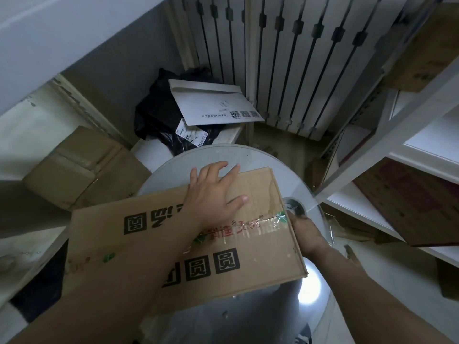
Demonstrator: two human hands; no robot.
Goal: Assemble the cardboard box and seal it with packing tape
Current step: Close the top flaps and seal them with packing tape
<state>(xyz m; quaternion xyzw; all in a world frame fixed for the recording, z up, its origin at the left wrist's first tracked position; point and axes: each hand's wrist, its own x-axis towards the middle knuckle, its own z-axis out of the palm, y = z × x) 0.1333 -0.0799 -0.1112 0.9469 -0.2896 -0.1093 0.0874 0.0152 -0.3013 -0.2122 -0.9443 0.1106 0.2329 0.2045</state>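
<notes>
Corrugated brown cardboard box (178,244), printed with bold black Chinese characters, lies on a round glossy table (173,167). Left hand (213,194) presses flat, fingers spread; right hand (304,232) grips the box's right edge beside glossy clear tape (268,223) over red lettering.

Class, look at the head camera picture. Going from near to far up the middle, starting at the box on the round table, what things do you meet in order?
Cardboard box → left hand pressing flat on its top → bare far rim of the round table → black bag → white envelope lying on it → slatted white panel.
</notes>
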